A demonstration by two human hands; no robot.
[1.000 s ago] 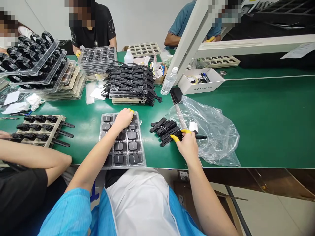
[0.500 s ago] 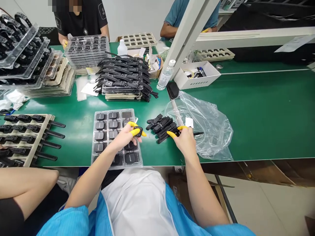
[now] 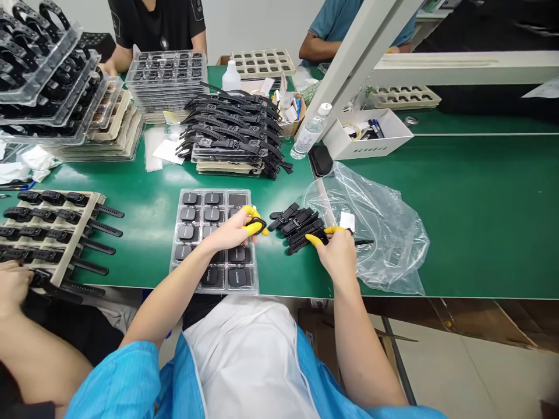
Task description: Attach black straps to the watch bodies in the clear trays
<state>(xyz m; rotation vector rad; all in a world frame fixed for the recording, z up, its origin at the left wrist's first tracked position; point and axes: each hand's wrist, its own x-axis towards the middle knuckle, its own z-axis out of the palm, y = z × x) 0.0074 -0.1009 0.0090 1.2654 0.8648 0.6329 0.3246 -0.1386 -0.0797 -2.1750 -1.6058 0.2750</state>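
Note:
My left hand (image 3: pixel 236 230), with yellow finger cots, pinches a small black watch case (image 3: pixel 257 223) above the right side of a clear plastic tray (image 3: pixel 254 285). Square black watch pieces (image 3: pixel 212 215) sit in the tray's compartments. At the right end of a small heap of black watch straps (image 3: pixel 301 224), my right hand (image 3: pixel 338 250) has its yellow-tipped thumb and forefinger closed around a strap; the hand partly hides it. A dark tapered end (image 3: pixel 364 241) shows beyond that hand, on a crumpled clear plastic bag (image 3: pixel 388 233).
A beige tray of watches (image 3: pixel 78 233) lies at left, a co-worker's hand (image 3: pixel 15 285) at it. Behind stand a pile of strapped watches (image 3: pixel 236 128), stacked trays (image 3: pixel 168 87), a plastic bottle (image 3: pixel 311 132) and a white box (image 3: pixel 371 142). A white post (image 3: pixel 362 52) rises at the back.
The whole view has shifted slightly, moving the table things rightward. My left hand still holds the watch case, now turned more edge-on. At left, a co-worker's hand has come to the beige tray.

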